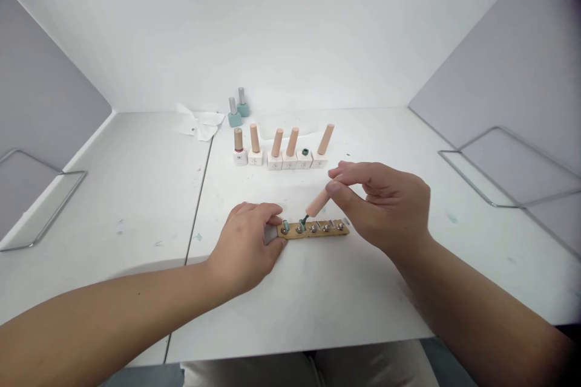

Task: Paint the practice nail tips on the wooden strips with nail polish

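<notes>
1. Two hands over a white table (113,193). Work in hand looks like brushing green polish onto a row of metal studs; the first stud (285,227) already looks green.
2. Right hand (381,205): closed to a pinch, thumb and fingers on the peach cap (318,202) of a brush, held tilted, other fingers loosely curled.
3. Green bristles (303,221) at or just above the second stud (299,228); contact cannot be told from this view.
4. Left hand (245,248): half curled, fingers over the left end of a wooden strip (313,229), pinning it flat. Strip lies on the table, its studs in a line.
5. Next move calls for a steady pin and a light, slow stroke.
6. Farther on, a row of white bottles (289,161), most with peach caps; one open neck with a green rim (305,152).
7. Behind them, two teal bottles (238,110) with grey caps, and a crumpled tissue (200,122) to their left.
8. At the far sides, wire frames (503,166) against grey panels (521,42).
</notes>
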A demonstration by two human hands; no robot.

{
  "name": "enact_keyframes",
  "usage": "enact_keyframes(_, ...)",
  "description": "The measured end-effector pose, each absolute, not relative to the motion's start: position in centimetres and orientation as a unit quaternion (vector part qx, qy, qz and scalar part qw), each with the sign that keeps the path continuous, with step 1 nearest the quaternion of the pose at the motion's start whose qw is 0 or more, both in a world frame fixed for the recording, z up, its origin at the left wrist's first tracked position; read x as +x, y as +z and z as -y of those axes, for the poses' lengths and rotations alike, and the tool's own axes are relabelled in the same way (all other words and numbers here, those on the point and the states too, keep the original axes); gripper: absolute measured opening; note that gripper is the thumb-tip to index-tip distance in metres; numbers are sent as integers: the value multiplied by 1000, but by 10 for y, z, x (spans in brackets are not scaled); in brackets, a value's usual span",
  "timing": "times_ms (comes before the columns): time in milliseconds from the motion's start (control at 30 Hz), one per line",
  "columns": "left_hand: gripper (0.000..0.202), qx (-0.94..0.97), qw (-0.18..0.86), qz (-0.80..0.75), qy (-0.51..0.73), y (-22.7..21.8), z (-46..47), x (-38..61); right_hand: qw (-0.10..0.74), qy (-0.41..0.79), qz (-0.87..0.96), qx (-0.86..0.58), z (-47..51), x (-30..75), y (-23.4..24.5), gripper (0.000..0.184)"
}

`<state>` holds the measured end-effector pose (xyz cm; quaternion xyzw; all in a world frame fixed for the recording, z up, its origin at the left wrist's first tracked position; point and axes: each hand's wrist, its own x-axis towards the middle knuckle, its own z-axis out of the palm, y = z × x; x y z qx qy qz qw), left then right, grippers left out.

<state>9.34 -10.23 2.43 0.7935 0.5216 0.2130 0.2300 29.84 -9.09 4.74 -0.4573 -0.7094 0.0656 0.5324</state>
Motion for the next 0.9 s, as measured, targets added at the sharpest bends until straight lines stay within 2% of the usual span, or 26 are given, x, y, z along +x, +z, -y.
enact_keyframes(233, 37, 796, 230, -518, 213, 23, 103, 92, 545, 76, 704, -449, 90, 296, 49, 16)
enact_keyframes(433, 36, 798, 224, -516, 214, 24, 102, 93, 521, 93, 726, -439, 91, 297, 50, 17)
enact_keyframes(900, 37, 795, 229, -518, 216, 23, 101, 93, 551, 79, 731, -395, 90, 302, 48, 20)
